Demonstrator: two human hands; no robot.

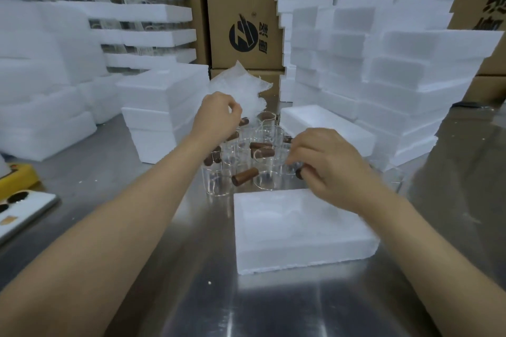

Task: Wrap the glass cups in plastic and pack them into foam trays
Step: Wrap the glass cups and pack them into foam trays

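Note:
Several clear glass cups point(262, 175) with brown wooden handles stand clustered on the metal table. My left hand point(216, 115) is raised over the cluster's far left, fingers pinched on a crumpled sheet of thin plastic point(241, 85). My right hand point(325, 164) is at the cluster's right side, closed around the brown handle of one glass cup point(299, 172). A white foam tray point(301, 230) lies flat just in front of the cups, below my right wrist. Another foam tray point(325, 123) lies behind the cups to the right.
Tall stacks of foam trays point(383, 49) rise at back right, a shorter stack point(161, 107) at centre left and more at far left point(46, 85). Cardboard boxes point(241, 8) stand behind. A yellow object point(16, 180) and a white board point(22, 210) lie at the left edge.

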